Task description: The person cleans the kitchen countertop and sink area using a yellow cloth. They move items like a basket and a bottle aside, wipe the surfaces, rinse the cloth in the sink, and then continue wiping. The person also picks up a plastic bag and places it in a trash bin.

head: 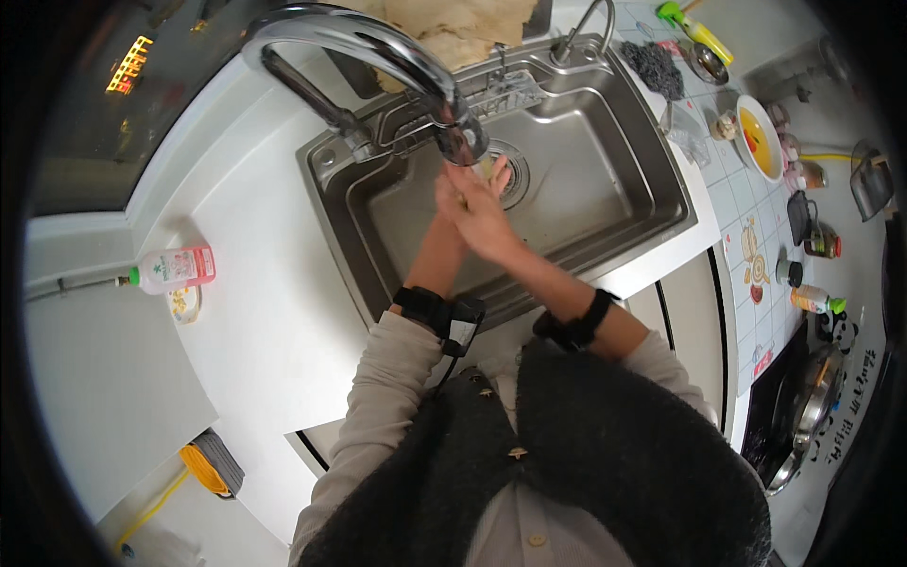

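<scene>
My left hand and my right hand are together under the spout of a chrome gooseneck faucet, over a stainless steel sink. The right hand crosses in front of the left and touches it, and a few fingers stick out past it towards the drain. Overlap and blur hide the palms, so I cannot tell whether anything is between them. Black bands are strapped round both wrists, and a small black device hangs by the left one.
A pink-liquid bottle stands on the left counter. Right of the sink are dark steel wool, a green-yellow spray bottle, a white bowl of yellow liquid and several jars. A metal pan sits on the black hob.
</scene>
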### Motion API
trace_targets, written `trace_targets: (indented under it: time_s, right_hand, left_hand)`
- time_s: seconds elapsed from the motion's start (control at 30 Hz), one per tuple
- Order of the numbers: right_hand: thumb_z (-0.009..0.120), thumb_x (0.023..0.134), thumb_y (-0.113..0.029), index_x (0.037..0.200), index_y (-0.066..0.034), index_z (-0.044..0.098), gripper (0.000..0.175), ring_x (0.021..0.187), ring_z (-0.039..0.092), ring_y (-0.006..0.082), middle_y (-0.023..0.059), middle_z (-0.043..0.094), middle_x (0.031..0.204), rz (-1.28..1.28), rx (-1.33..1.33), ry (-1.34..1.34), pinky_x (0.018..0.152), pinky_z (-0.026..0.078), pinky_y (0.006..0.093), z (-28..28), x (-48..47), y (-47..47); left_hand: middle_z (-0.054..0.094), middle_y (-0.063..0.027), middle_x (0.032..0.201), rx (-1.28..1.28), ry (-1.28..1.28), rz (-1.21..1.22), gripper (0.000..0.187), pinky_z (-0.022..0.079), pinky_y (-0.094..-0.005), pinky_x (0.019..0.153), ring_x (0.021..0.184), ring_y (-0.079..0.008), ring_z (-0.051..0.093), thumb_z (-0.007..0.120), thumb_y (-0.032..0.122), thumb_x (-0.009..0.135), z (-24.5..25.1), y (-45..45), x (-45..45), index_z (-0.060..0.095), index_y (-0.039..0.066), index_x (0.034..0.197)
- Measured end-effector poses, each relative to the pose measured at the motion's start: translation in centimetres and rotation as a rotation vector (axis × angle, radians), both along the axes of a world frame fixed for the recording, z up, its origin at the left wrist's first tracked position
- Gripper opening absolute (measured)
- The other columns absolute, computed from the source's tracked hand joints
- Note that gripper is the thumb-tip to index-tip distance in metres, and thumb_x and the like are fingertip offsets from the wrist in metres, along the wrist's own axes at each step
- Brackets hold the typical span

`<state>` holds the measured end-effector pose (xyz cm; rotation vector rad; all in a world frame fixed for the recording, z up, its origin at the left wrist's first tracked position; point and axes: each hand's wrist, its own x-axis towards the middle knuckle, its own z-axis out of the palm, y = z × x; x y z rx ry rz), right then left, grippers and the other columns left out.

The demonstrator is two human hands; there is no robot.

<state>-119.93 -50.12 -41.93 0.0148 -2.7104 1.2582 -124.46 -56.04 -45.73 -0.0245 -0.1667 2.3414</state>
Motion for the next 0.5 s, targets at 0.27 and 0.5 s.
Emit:
trace_targets:
  time_s: [0.27,0.5]
  right_hand:
    - [0.044,0.094,-0.028,0.129,-0.0094,0.052,0.041,0.131,0.035,0.0372,0.0177,0.042,0.139,-0.256,-0.151,0.164,0.107,0.023,0.0547,-4.0,-2.9,-0.3]
    - [0.049,0.091,-0.024,0.118,-0.0072,0.058,0.034,0.124,0.044,0.0358,0.0204,0.050,0.130,-0.556,-0.651,-0.140,0.103,0.033,0.0468,-2.1,-3.9,-0.6]
  left_hand:
    - [0.056,-0.0082,0.112,-0.569,0.238,0.101,0.031,0.044,-0.0379,0.094,0.102,-0.0230,0.056,0.041,0.026,0.096,-1.4,-1.6,-0.1,0.051,0.008,0.120]
    - [0.059,-0.0027,0.092,-0.755,0.023,0.020,0.020,0.050,-0.0305,0.073,0.087,-0.0173,0.060,0.039,0.017,0.094,-2.2,-1.8,0.2,0.055,0.008,0.103]
